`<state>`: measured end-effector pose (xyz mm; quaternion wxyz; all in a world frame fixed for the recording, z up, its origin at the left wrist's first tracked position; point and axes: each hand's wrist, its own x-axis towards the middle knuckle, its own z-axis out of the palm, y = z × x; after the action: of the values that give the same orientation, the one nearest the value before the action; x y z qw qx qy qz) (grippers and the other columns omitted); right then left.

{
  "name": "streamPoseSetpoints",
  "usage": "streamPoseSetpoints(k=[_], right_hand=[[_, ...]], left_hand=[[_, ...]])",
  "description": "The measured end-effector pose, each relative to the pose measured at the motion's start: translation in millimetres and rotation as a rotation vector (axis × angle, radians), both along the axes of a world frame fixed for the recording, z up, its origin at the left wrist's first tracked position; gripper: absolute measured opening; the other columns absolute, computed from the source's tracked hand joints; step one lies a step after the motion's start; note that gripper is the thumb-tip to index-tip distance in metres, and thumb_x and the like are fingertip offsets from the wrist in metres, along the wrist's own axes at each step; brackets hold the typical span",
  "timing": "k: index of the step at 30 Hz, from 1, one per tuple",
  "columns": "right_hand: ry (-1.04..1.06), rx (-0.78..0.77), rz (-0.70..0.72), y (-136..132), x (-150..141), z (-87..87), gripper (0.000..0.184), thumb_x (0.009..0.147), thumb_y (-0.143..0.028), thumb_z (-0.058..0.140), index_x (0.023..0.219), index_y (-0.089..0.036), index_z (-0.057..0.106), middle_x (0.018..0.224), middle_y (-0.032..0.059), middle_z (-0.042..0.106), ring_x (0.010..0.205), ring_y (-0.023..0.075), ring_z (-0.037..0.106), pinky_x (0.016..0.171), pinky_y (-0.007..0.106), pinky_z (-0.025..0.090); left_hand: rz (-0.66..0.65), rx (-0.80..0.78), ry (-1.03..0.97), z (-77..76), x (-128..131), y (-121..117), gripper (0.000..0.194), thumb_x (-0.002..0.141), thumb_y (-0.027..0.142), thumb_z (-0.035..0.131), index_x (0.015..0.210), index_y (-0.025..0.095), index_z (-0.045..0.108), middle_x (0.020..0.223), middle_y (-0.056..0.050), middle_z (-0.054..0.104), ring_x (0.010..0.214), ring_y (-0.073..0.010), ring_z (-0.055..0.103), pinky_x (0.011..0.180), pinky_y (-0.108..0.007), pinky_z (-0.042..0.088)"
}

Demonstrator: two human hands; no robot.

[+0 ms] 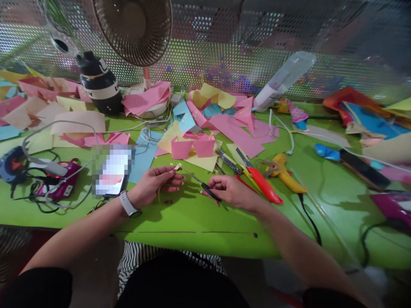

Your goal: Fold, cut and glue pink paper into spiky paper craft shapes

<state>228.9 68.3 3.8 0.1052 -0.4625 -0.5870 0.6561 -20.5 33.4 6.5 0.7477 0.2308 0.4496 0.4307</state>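
Observation:
My left hand [156,183] pinches a narrow yellow paper strip [178,166] between thumb and forefinger; part of the strip hangs below the palm. A pair of black-handled scissors [210,191] is in my right hand [227,189], with fingers curled round the handles. The blades point left and reach close to the strip's end; whether they touch it I cannot tell. Just beyond the hands stands a folded pink paper piece [193,146]. Right of my right hand lie a red utility knife [261,182] and a yellow glue gun [284,173].
A phone [112,171] with a lit screen lies left of my left hand. Coloured paper scraps [237,130], a fan [133,25], a black bottle [99,85] and a clear bottle [284,81] line the back. Cables cross the green table [192,235] on both sides.

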Motion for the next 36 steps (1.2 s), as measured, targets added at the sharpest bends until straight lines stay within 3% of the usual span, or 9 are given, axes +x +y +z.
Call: streamPoseSetpoints(k=[7,15,21,36], right_hand=[[0.002,-0.008,-0.025,1.7,-1.3,5.1,0.047,0.060,-0.055,0.086,0.072,-0.019,0.059,0.063,-0.0009,0.063,0.056,0.0103,0.054,0.049,0.025,0.044],[0.096,0.024,-0.062,5.9,6.2,5.5,0.042,0.067,-0.055,0.082,0.076,-0.019,0.061,0.066,0.0005,0.062,0.059,0.0123,0.057,0.055,0.029,0.050],[0.106,-0.002,-0.009,0.4,-0.1,14.7,0.046,0.063,-0.054,0.085,0.075,-0.019,0.059,0.063,-0.0008,0.061,0.057,0.0113,0.056,0.054,0.027,0.049],[0.043,0.031,0.033,-3.3,-2.7,12.4,0.042,0.064,-0.048,0.086,0.076,-0.017,0.060,0.063,-0.0017,0.059,0.060,0.0111,0.054,0.054,0.025,0.045]], left_hand=[[0.013,0.022,0.019,0.5,-1.7,0.3,0.008,0.089,0.017,0.068,0.094,0.012,0.071,0.088,-0.008,0.076,0.070,-0.0103,0.071,0.060,-0.018,0.058],[0.234,0.099,0.066,11.2,-11.9,7.1,0.015,0.087,0.022,0.070,0.101,0.017,0.071,0.090,-0.004,0.076,0.073,-0.0096,0.071,0.056,-0.015,0.053],[0.129,0.088,0.037,8.9,-9.3,4.8,0.013,0.085,0.023,0.073,0.095,0.016,0.069,0.075,0.000,0.073,0.059,-0.0069,0.066,0.043,-0.012,0.043],[-0.014,0.115,0.043,5.1,-4.3,-1.1,0.011,0.084,0.023,0.072,0.091,0.014,0.072,0.075,-0.003,0.074,0.057,-0.0074,0.064,0.046,-0.015,0.043]])
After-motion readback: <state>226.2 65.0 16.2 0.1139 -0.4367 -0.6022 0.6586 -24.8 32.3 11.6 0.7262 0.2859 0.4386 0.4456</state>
